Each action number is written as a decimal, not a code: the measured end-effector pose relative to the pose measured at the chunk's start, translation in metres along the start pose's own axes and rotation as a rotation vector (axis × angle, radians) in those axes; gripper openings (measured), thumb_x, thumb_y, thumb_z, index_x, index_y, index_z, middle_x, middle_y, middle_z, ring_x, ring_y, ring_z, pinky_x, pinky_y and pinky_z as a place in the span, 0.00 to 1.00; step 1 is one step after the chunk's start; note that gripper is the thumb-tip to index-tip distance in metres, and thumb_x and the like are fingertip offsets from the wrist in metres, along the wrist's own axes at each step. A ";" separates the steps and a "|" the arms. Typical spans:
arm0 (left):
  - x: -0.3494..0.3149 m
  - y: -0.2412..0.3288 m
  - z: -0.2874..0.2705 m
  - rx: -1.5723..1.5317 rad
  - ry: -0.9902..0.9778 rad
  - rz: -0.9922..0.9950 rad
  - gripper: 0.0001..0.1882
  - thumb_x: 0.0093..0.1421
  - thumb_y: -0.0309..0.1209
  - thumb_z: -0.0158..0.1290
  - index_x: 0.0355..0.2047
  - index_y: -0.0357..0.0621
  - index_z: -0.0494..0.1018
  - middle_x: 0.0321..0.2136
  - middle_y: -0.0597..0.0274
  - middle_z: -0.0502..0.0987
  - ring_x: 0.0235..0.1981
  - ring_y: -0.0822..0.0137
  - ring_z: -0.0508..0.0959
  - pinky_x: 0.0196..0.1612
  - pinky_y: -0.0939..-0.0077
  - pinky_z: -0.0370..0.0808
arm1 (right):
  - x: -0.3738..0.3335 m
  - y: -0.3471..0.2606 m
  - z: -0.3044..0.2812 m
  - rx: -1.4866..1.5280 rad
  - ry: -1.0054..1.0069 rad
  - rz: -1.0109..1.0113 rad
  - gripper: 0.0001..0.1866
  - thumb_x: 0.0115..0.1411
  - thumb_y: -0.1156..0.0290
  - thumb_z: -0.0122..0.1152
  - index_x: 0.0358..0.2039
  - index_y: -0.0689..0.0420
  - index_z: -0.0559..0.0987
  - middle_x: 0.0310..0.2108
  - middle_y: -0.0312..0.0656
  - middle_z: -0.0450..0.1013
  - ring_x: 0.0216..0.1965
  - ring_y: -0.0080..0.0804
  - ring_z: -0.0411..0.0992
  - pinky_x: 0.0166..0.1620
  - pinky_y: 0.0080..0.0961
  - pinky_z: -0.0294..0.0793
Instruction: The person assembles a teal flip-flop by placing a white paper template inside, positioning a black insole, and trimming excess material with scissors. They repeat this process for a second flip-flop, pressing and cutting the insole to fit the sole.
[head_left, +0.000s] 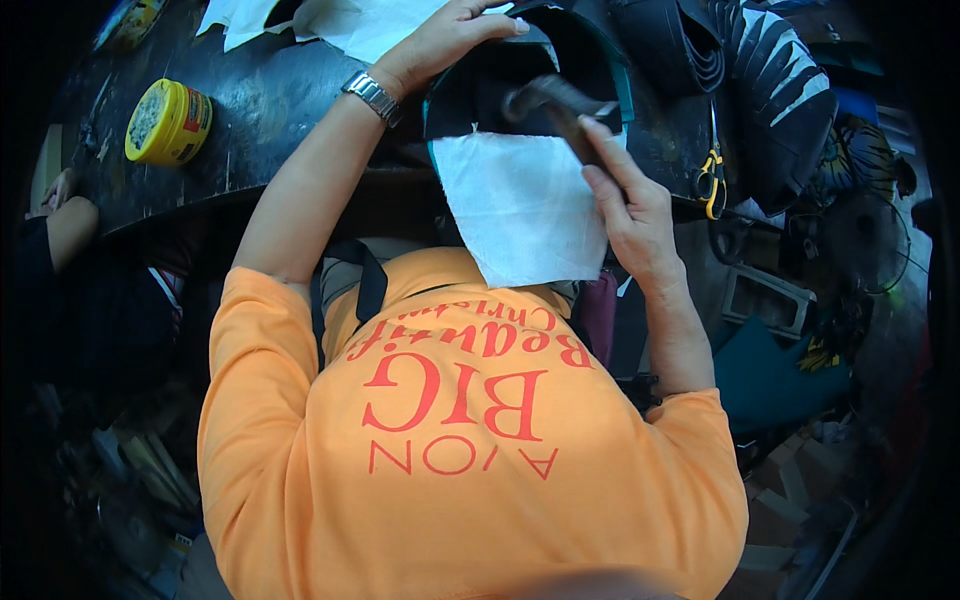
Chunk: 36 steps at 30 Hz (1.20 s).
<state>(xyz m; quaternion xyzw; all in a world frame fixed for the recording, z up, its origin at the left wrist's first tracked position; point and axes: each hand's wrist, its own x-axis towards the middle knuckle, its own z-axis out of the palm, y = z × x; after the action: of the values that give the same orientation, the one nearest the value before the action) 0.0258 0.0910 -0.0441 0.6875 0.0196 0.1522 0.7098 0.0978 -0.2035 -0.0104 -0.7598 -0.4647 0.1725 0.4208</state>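
Observation:
In my right hand point(635, 210) is a hammer point(578, 135), its head blurred by motion above a black curved piece with a teal edge point(465, 95). My left hand point(455, 35) holds the upper left rim of that piece, thumb laid along it; the other fingers are partly hidden. A whitish sheet point(525, 210) hangs from the front of the piece, past the table edge, down to my lap. Between the hammer and the sheet there is a gap, though blur hides how wide.
On the dark table point(270, 120) stands a yellow tub point(170, 122) at left. Yellow-handled scissors point(711, 185) lie near the right edge. Beyond them are rolled black sheets point(672, 45) and stacked black pieces point(785, 100). Another person's arm point(70, 230) rests at far left.

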 end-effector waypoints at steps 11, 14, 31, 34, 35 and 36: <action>0.002 0.003 0.010 0.047 -0.001 0.018 0.26 0.70 0.33 0.49 0.67 0.44 0.66 0.61 0.56 0.72 0.62 0.67 0.69 0.66 0.72 0.63 | 0.024 -0.008 0.011 -0.127 -0.053 -0.076 0.26 0.69 0.64 0.58 0.67 0.38 0.71 0.42 0.54 0.80 0.41 0.54 0.80 0.46 0.38 0.78; 0.004 0.004 0.011 0.138 -0.006 0.016 0.26 0.70 0.34 0.50 0.67 0.45 0.66 0.58 0.58 0.74 0.59 0.69 0.70 0.64 0.72 0.65 | 0.036 -0.005 0.016 -0.292 -0.094 0.004 0.27 0.70 0.61 0.56 0.68 0.34 0.68 0.39 0.56 0.80 0.40 0.57 0.79 0.46 0.41 0.78; -0.017 0.041 0.017 0.617 0.114 0.080 0.25 0.68 0.39 0.52 0.63 0.45 0.70 0.56 0.48 0.76 0.57 0.55 0.75 0.61 0.64 0.70 | 0.013 -0.008 0.000 0.027 0.095 -0.092 0.26 0.69 0.72 0.57 0.67 0.47 0.70 0.56 0.52 0.76 0.56 0.42 0.78 0.56 0.28 0.73; -0.016 0.049 0.019 0.722 0.103 0.049 0.26 0.67 0.42 0.53 0.62 0.46 0.71 0.55 0.46 0.76 0.56 0.50 0.76 0.61 0.62 0.70 | -0.001 -0.004 0.002 -0.206 -0.097 0.110 0.26 0.69 0.75 0.58 0.67 0.51 0.71 0.58 0.49 0.75 0.57 0.36 0.77 0.58 0.25 0.71; -0.015 0.051 0.022 0.761 0.104 0.040 0.26 0.67 0.43 0.53 0.62 0.47 0.71 0.55 0.45 0.76 0.56 0.49 0.76 0.60 0.61 0.71 | -0.008 -0.004 -0.002 -0.104 -0.068 0.055 0.26 0.68 0.75 0.58 0.66 0.52 0.72 0.57 0.49 0.76 0.55 0.36 0.78 0.58 0.25 0.72; -0.013 0.054 0.025 0.802 0.113 0.054 0.26 0.67 0.44 0.53 0.62 0.48 0.71 0.54 0.44 0.76 0.55 0.47 0.76 0.60 0.60 0.71 | -0.012 -0.003 -0.006 -0.018 -0.063 0.081 0.25 0.68 0.75 0.59 0.65 0.52 0.72 0.56 0.50 0.77 0.54 0.36 0.78 0.57 0.26 0.73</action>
<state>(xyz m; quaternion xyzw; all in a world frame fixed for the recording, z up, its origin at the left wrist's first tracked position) 0.0088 0.0645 0.0074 0.9007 0.0981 0.1886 0.3790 0.0940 -0.2159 -0.0060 -0.7761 -0.4480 0.2091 0.3916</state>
